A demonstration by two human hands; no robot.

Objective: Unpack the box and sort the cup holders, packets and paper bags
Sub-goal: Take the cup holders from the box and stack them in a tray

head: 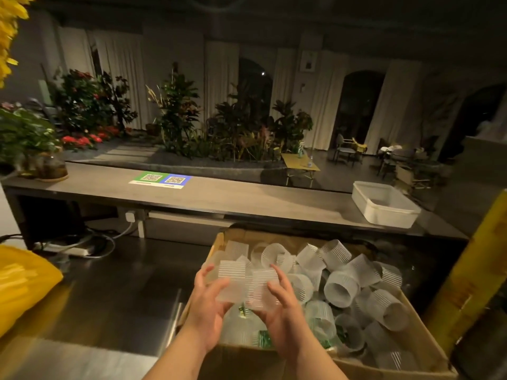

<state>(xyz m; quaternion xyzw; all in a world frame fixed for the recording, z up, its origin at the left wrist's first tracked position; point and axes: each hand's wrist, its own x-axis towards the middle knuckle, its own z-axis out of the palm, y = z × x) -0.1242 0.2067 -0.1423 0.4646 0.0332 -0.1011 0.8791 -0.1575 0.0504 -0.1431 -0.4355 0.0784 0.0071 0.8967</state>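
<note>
L hand (210, 305) fingers grip a holder (233, 279), R hand (284, 318) fingers a 2nd holder (262, 290), above box (356, 367). Tub (384, 204) beyond box, yellow bag (24, 283) to its left. Green packets (264, 338) mostly buried inside.

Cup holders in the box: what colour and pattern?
Cup holders: translucent frosted white with fine parallel lines; head view.

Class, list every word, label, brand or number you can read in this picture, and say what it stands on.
No text can be read here.
QR sheet on the counter: two codes, one on green and one on blue; the print below them is too small to read.
Packets in the box: green print, blurred.
Cup holders: ribs only, no text.
</note>
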